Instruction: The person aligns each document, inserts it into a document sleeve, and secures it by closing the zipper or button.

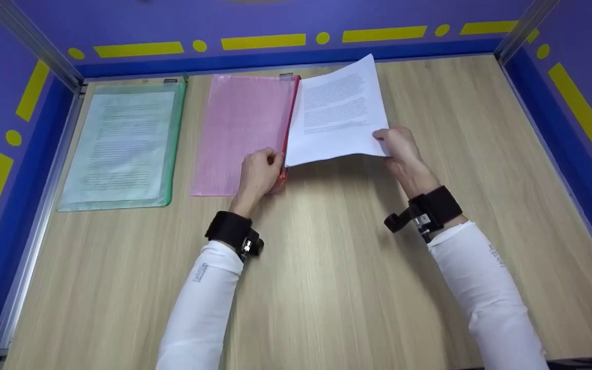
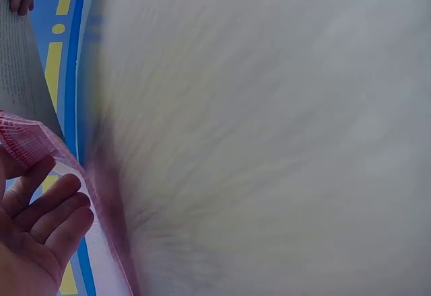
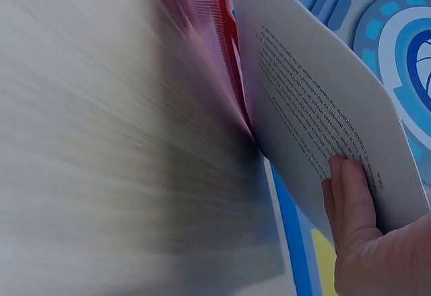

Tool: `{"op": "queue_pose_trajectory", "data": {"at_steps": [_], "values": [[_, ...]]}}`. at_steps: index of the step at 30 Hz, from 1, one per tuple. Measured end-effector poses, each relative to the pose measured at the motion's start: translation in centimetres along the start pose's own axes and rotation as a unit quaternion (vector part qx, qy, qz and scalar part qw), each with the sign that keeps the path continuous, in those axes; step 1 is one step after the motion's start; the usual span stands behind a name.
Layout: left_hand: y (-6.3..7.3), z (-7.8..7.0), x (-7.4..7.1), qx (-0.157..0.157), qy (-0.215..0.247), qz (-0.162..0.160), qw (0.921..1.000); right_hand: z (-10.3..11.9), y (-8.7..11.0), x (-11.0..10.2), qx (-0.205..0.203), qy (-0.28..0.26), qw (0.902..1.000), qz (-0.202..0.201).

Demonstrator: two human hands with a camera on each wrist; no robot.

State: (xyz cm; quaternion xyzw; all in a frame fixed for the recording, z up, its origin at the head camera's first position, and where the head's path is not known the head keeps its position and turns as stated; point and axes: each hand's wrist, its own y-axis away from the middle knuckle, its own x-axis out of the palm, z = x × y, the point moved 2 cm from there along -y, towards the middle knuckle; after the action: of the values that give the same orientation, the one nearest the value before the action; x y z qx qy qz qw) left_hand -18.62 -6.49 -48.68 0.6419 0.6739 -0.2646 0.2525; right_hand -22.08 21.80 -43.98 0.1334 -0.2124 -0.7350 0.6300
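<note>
A pink mesh zip folder point(image 1: 247, 128) lies at the back middle of the table, its red zipper edge facing right. My left hand point(image 1: 260, 172) pinches that edge near the lower right corner; in the left wrist view the pink mesh point(image 2: 30, 141) is lifted at the fingertips. My right hand point(image 1: 404, 149) grips the lower right corner of printed white paper point(image 1: 334, 110), thumb on top and fingers beneath. The paper slants up, its left edge against the folder's zipper side. Whether that edge is inside the opening, and how many sheets there are, I cannot tell.
To the left lies a green zip folder point(image 1: 169, 154) with printed paper inside. Purple and blue walls with yellow marks point(image 1: 262, 42) border the wooden table point(image 1: 316, 277) at the back and both sides.
</note>
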Motion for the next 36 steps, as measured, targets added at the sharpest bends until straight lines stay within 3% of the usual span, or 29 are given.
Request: {"op": "queue_pose_trajectory", "data": {"at_steps": [5,13,27,31,36], "values": [[0.1,0.0,-0.1,0.004,-0.001,-0.005,1.0000,-0.3,0.1,0.4,0.008,0.006,0.9999,-0.012],[0.2,0.2,0.1,-0.002,-0.001,-0.008,1.0000,-0.4,0.1,0.6,0.032,-0.055,0.9978,-0.016],[0.1,0.2,0.1,-0.020,0.011,0.000,0.9997,-1.6,0.0,0.9,0.060,-0.091,0.9940,-0.015],[0.1,0.2,0.1,-0.023,0.021,0.001,0.9995,-1.7,0.0,0.7,0.054,-0.058,0.9967,-0.022],[0.1,0.0,0.1,-0.019,0.023,0.003,0.9996,-1.5,0.4,0.5,0.018,0.019,0.9994,-0.022]]}}
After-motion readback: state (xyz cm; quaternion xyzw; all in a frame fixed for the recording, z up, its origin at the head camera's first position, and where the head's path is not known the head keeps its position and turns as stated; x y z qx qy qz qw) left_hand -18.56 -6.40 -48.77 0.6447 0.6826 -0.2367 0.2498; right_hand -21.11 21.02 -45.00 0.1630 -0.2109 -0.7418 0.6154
